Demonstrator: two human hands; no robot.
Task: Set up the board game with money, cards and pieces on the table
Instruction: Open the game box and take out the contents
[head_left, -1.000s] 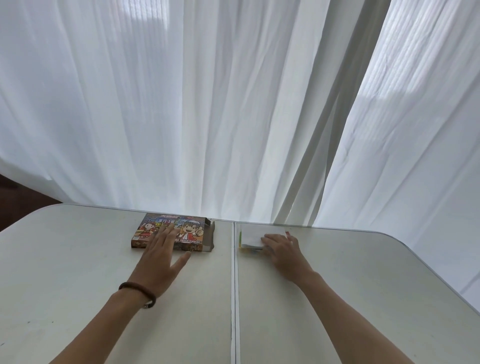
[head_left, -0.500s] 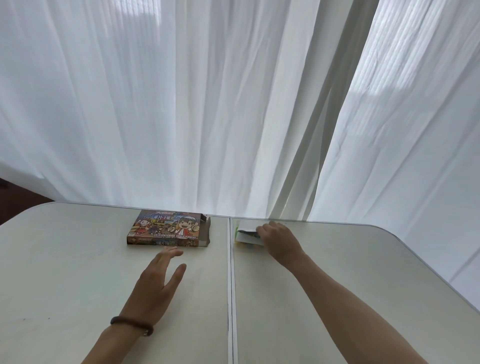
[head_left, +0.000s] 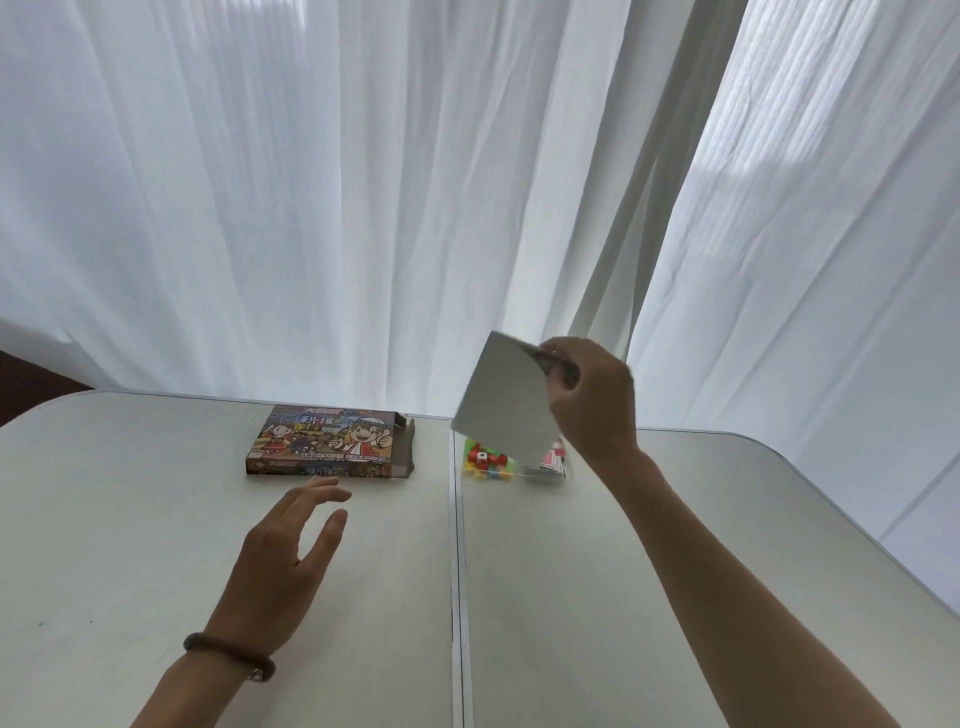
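- Your right hand (head_left: 592, 400) has lifted the white folded sheet (head_left: 511, 410) off the counter (head_left: 727, 519), where it lay flat under your palm a second ago. Your fingers and thumb pinch its upper right corner, and it hangs tilted in the air.
- The lift uncovers what lay beneath: a heap of small coloured pieces (head_left: 485, 460) and, just beside it on the right, a red-and-white pack (head_left: 553, 460). The pack is too small to tell whether it is cards or money. Both rest just right of the counter's centre seam.
- Your left hand (head_left: 291, 561) has come off the game box (head_left: 327, 441). It hovers near the box's front edge with fingers loosely spread, holding nothing.
- The box lies flat, left of the seam, with its right end flap open.
- The sheet is probably the board, so unfolding it looks like the step in hand. Your free left hand is well placed to help.
- Mind the sheet's lower corner: it hangs close above the pieces and could scatter them.
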